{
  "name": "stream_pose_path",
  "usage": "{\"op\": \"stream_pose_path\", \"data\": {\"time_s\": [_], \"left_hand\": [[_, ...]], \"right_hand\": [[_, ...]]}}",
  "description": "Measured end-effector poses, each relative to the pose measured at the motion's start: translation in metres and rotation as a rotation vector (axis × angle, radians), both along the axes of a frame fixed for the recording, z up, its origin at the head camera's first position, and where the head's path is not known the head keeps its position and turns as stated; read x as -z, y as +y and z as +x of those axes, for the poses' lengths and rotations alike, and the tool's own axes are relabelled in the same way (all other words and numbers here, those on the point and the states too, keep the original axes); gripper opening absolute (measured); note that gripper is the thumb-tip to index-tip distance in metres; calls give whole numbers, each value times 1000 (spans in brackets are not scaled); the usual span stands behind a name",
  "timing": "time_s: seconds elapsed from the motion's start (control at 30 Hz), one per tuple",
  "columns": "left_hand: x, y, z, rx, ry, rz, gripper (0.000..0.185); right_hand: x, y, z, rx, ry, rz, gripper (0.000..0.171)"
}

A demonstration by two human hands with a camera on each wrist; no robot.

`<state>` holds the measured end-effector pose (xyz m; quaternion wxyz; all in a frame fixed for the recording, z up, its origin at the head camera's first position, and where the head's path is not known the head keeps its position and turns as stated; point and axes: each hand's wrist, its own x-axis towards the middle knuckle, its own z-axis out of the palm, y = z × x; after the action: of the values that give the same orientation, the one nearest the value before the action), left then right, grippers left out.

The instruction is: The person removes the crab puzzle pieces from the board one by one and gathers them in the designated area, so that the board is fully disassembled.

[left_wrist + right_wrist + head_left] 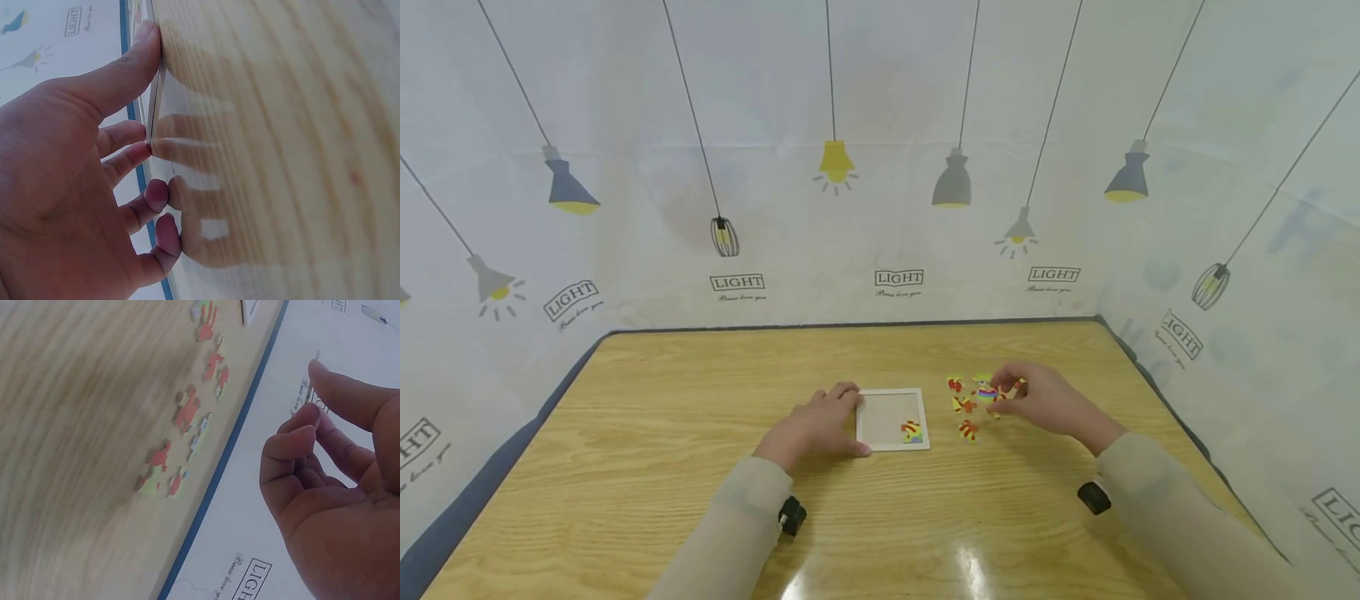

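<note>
My left hand (820, 423) holds a shallow white-rimmed puzzle tray (892, 392) by its left side, with the thumb at the near corner and fingers at the far one. One red, yellow and green puzzle piece (912, 432) lies in the tray's near right corner. Just right of the tray, my right hand (1048, 398) pinches a rainbow-striped puzzle piece (987, 392) between thumb and index finger. The right wrist view shows that held piece edge-on, as a thin sliver (310, 392) raised off the table.
Several loose puzzle pieces (967, 430) lie on the wooden table (647, 433) between the tray and my right hand. The right wrist view shows them strung out, including a red one (186, 409). A white wall cloth (805, 300) printed with lamps stands behind the table.
</note>
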<state>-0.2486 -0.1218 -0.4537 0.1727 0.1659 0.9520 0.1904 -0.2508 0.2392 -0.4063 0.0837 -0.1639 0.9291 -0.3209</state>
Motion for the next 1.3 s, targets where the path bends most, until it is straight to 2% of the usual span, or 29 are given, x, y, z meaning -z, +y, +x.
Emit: {"op": "stream_pose_path", "data": {"time_s": [0.5, 1.3], "left_hand": [[0, -1, 0, -5, -6, 10, 89], [-1, -1, 1, -4, -8, 14, 90]], "right_hand": [[31, 21, 13, 24, -53, -2, 27], [57, 29, 16, 53, -159, -57, 28]]}}
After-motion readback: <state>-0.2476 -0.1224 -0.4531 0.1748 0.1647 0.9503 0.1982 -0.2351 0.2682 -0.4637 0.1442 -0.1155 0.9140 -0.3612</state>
